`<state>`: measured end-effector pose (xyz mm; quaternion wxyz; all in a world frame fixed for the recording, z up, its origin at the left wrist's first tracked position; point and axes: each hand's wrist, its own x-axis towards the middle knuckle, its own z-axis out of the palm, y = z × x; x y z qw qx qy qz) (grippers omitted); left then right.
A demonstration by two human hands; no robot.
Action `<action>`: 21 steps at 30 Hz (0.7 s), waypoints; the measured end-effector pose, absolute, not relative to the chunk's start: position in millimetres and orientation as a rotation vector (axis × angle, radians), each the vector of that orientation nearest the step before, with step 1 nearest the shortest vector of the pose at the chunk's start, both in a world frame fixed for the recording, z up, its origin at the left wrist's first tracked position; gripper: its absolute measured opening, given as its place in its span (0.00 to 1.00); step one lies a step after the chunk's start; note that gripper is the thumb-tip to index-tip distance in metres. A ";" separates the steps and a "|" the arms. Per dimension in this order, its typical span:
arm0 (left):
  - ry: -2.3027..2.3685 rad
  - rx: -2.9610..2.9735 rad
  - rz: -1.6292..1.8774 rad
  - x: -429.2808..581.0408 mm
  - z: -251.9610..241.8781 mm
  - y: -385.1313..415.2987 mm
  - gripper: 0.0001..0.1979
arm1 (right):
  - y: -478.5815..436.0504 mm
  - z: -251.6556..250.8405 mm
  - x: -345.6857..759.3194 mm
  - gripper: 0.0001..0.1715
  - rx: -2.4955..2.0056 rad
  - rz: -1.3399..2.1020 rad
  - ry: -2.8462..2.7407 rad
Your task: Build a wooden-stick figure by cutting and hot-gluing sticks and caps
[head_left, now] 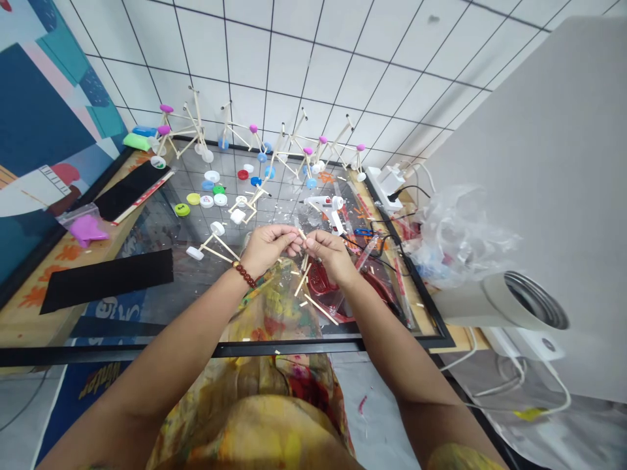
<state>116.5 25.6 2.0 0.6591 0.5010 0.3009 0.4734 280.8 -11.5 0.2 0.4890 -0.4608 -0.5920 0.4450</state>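
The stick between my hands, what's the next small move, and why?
Probably let go with the right hand and reach for the glue gun. Both hands now pinch the short stick above the table, so the left hand could likely keep it alone. The glue gun lies just beyond the right hand, a short reach away.

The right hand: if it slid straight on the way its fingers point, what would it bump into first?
The right hand points left, toward the left hand. Most likely it would meet that hand first, at the small wooden stick both pinch. They look almost touching, though depth is unclear.
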 end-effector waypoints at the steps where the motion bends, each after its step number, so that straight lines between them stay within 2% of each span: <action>1: 0.687 1.127 1.080 116.9 1.8 25.3 0.12 | -12.2 0.5 281.2 0.20 -1.170 0.960 -1.498; 6: 0.834 1.098 1.087 119.2 1.3 24.0 0.11 | -16.1 0.5 278.8 0.17 -1.353 0.341 -1.832; 10: 0.922 1.093 1.088 122.2 0.0 22.7 0.09 | -18.8 -2.2 274.6 0.16 -1.391 0.038 -1.982; 16: 0.938 1.051 1.102 126.3 -0.2 19.6 0.08 | -22.3 -0.3 270.8 0.16 -1.411 -0.111 -2.008; 21: 0.920 1.056 1.091 125.0 3.8 19.0 0.07 | -23.2 2.4 271.6 0.17 -1.387 0.089 -2.001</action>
